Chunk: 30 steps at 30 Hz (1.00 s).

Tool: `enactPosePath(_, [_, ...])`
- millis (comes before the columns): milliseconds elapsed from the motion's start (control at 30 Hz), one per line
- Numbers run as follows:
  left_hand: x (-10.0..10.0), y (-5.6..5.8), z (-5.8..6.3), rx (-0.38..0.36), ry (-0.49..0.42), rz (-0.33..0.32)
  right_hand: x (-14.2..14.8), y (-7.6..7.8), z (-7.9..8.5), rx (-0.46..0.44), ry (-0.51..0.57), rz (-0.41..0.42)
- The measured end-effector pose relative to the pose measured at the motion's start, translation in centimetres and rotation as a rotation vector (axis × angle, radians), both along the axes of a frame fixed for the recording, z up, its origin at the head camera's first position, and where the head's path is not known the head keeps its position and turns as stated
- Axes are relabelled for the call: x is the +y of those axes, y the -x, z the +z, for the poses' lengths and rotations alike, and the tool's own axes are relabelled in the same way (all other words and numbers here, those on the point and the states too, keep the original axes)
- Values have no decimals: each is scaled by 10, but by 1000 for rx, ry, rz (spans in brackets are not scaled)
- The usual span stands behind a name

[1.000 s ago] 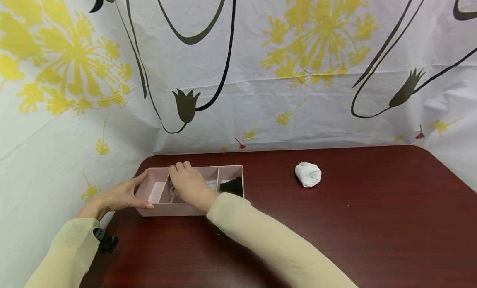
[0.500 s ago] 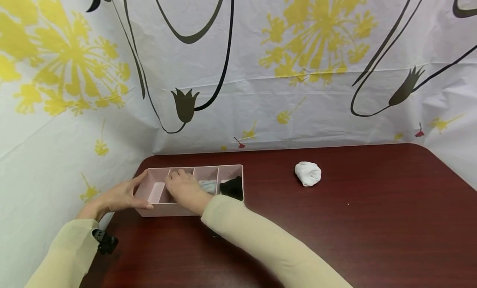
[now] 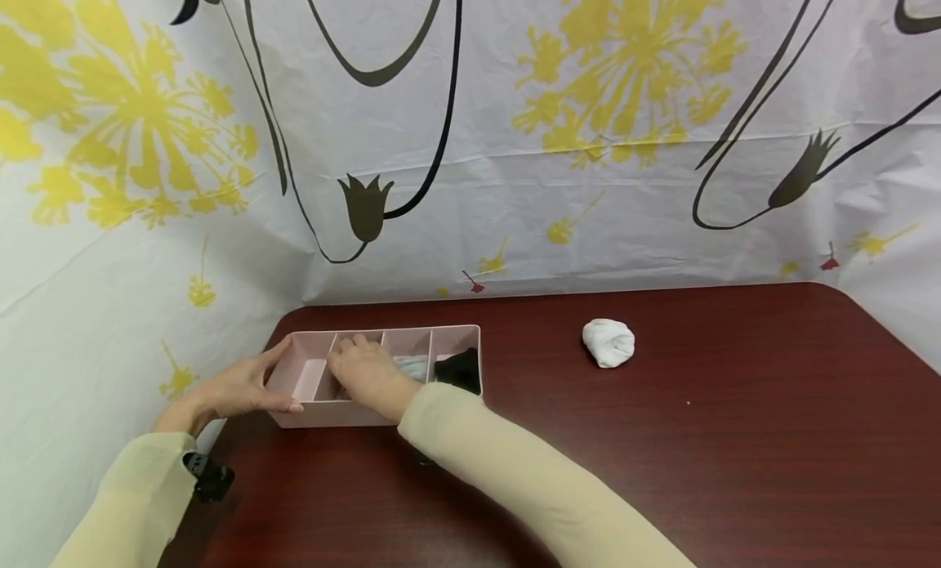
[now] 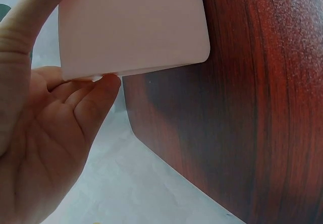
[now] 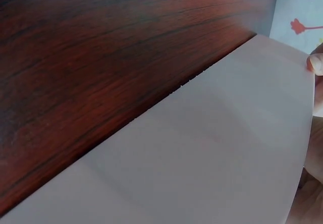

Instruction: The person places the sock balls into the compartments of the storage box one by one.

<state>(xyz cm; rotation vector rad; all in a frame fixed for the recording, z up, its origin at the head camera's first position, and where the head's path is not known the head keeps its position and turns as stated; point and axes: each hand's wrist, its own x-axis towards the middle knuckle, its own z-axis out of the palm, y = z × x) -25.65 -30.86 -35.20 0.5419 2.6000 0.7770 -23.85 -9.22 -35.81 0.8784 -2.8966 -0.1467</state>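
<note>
A pale pink divided box point(image 3: 353, 413) stands at the table's left end. My left hand point(image 3: 238, 386) grips its left end, thumb on the front wall and fingers at the back corner; the left wrist view shows fingertips under the box's edge point(image 4: 133, 30). My right hand point(image 3: 367, 377) reaches into the second compartment from the left, fingers bent down inside. Its fingertips are hidden, and I cannot tell whether they hold something. A folded light grey-blue cloth point(image 3: 412, 368) lies in the third compartment, a black cloth point(image 3: 458, 371) in the rightmost. The right wrist view shows mostly the front wall point(image 5: 202, 138).
A balled-up white cloth point(image 3: 608, 343) lies on the dark red wooden table point(image 3: 662, 453), right of the box. Flower-printed white sheeting point(image 3: 470, 176) hangs behind the table and along its left side.
My right hand has moved slightly left and lower into the second compartment; the grey item seen under it a second ago is now hidden. The left hand keeps its hold on the box.
</note>
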Motion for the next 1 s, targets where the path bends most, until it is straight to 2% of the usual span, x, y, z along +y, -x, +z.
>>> enactPosePath(133, [1,-1,0,-6,-10,4,4,1,-2,-30,47,8])
enactPosePath(333, [1,-2,-1,-9,-23,4,17,0,-2,-60,184,57])
enactPosePath(467, [0,-1,-1,1,-24,-3,30,-2,4,-87,299,94])
enactPosePath(733, [1,-2,-1,27,-10,-9,73,-8,21,-175,563,110])
enactPosePath(1000, [0,-4,-1,35,-13,-22,121,-18,30,-123,676,121])
